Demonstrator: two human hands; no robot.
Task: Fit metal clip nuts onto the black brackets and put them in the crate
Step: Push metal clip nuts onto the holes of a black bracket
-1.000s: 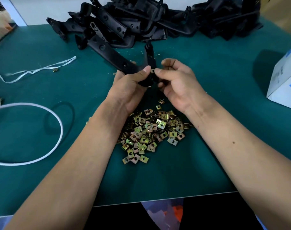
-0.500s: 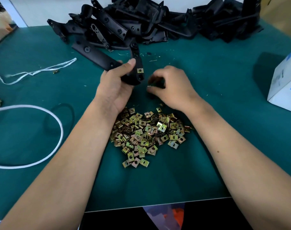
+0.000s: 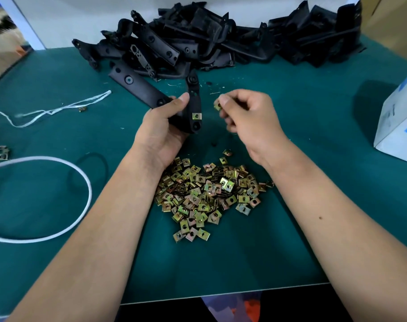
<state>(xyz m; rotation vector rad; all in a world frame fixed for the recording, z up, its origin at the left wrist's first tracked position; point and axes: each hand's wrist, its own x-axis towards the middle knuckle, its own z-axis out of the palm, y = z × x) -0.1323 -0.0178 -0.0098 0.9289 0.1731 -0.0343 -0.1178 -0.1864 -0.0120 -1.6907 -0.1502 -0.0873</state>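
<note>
Flanking the hands: white cord [image 3: 87, 194], cardboard box [image 3: 399, 126], bracket pile [image 3: 221, 43].

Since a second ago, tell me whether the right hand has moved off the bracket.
Yes. The right hand has pulled rightward away from the bracket in the left hand, judged against the clip nut pile; it now pinches a fresh clip nut.

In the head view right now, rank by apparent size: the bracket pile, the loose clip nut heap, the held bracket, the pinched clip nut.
1. bracket pile
2. clip nut heap
3. held bracket, partly hidden by the left hand
4. pinched clip nut in the right hand
</note>
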